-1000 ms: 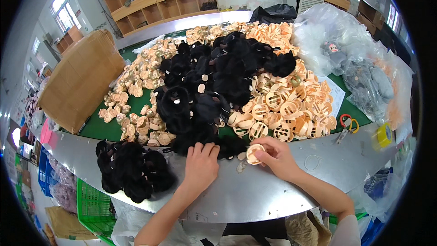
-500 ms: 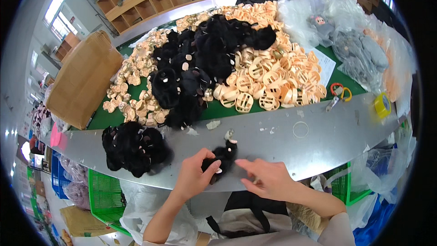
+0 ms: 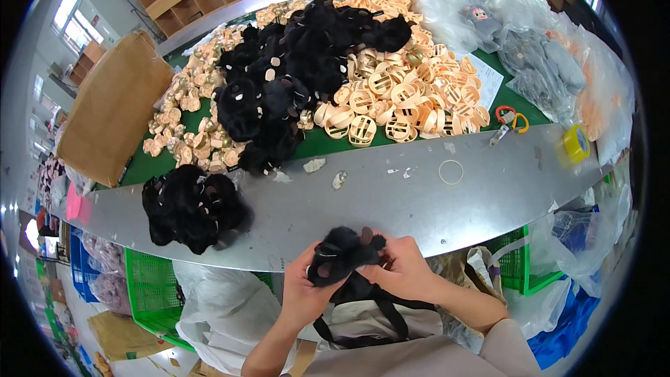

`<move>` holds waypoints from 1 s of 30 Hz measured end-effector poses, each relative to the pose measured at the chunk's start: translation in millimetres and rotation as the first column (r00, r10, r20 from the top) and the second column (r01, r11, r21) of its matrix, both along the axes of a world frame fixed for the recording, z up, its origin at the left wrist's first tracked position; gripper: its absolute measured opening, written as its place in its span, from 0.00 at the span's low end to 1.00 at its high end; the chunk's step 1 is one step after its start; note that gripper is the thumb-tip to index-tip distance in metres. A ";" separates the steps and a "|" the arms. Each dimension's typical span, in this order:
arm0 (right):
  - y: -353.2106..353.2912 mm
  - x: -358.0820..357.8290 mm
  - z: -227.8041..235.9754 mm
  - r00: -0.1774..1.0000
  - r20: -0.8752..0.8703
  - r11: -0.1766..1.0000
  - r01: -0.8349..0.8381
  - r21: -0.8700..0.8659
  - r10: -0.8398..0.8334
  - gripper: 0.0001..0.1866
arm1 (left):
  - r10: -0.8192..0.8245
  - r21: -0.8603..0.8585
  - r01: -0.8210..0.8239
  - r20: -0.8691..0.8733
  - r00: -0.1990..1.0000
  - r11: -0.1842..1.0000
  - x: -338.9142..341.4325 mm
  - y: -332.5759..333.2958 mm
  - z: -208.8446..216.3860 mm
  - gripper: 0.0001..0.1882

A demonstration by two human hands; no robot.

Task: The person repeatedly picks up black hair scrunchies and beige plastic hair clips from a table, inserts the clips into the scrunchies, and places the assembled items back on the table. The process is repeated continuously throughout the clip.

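A black plush piece [image 3: 342, 255] with brownish ear-like patches is held between my two hands, just past the near edge of the metal table strip [image 3: 405, 202]. My left hand [image 3: 305, 292] grips its left side, fingers curled round the fur. On the other side my right hand [image 3: 405, 270] pinches it near a brown patch. Part of the plush is hidden by my fingers. A small beige and metallic piece [image 3: 340, 180] lies on the strip beyond my hands. To the left sits a heap of similar black plush pieces [image 3: 194, 208].
A large black plush pile [image 3: 314, 56] lies among peach plastic slotted shells [image 3: 391, 94] and gold-toned pieces [image 3: 199, 145]. Scissors [image 3: 508, 122] and yellow tape [image 3: 576, 143] rest at right. A cardboard box [image 3: 115, 108] stands left; a green basket [image 3: 150, 290] sits below.
The black plush has come off the metal strip toward my body. My right hand, apart from it before, now grips it too. The whole view has shifted slightly.
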State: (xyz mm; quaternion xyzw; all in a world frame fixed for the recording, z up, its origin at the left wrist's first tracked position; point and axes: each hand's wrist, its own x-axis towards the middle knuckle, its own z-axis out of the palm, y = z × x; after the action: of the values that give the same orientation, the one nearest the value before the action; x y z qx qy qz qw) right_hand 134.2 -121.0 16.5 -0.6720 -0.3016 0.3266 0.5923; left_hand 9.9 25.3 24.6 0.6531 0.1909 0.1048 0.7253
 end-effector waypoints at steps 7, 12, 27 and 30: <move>-1.2 -3.0 5.7 0.973 -0.230 0.997 -0.013 0.074 0.030 0.05 | 0.194 -0.584 -0.107 0.089 0.977 0.805 -9.2 -1.6 -12.0 0.25; 0.6 -7.5 6.9 0.924 -0.380 0.998 -0.006 0.067 0.031 0.04 | 0.097 -0.719 0.016 0.116 0.989 0.695 -18.2 -0.9 -17.2 0.33; 7.7 -28.5 -8.9 0.977 0.009 0.976 0.213 -0.045 -0.213 0.08 | 0.231 0.699 -0.477 0.422 0.877 0.533 -24.5 4.4 -13.9 0.23; 7.5 -33.6 -2.7 0.922 0.354 0.988 0.155 0.023 -0.153 0.09 | -0.100 0.446 0.000 0.200 0.975 0.895 -33.9 -6.9 -14.2 0.24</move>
State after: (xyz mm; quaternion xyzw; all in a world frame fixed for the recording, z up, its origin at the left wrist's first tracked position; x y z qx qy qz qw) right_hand 100.6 -113.5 13.8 -0.7431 -0.3489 0.1531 0.5500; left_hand -24.0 18.4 10.4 0.7902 0.0646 0.1976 0.5765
